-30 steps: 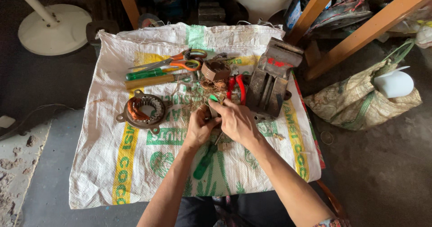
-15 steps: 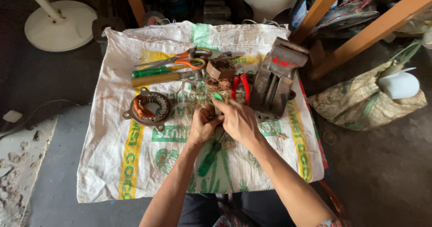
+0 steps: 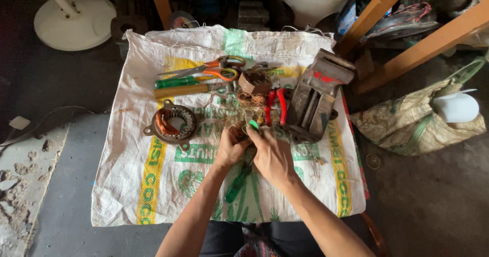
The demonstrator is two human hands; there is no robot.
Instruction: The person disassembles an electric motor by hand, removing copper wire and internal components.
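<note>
Both my hands meet over the middle of a white woven sack [image 3: 153,186]. My left hand [image 3: 230,147] and my right hand [image 3: 273,154] pinch one small part with a green tip [image 3: 253,125]; my fingers hide most of it. Just beyond my fingertips lies a tangle of copper wire [image 3: 253,102]. A round motor stator with copper winding [image 3: 170,125] sits to the left. Red-handled pliers [image 3: 275,106] and a metal vise [image 3: 316,100] lie to the right. A green-handled screwdriver [image 3: 237,183] rests under my wrists.
Orange-handled scissors [image 3: 216,68], a green-handled tool [image 3: 175,82], a wooden-handled tool [image 3: 182,90] and a brown block [image 3: 254,82] lie at the sack's far side. A white round stand base [image 3: 76,20] is far left, wooden beams [image 3: 428,43] and a cloth bag [image 3: 417,122] to the right.
My hands stay together on the small part at the same spot. The view has drifted a little; nothing on the sack has moved.
</note>
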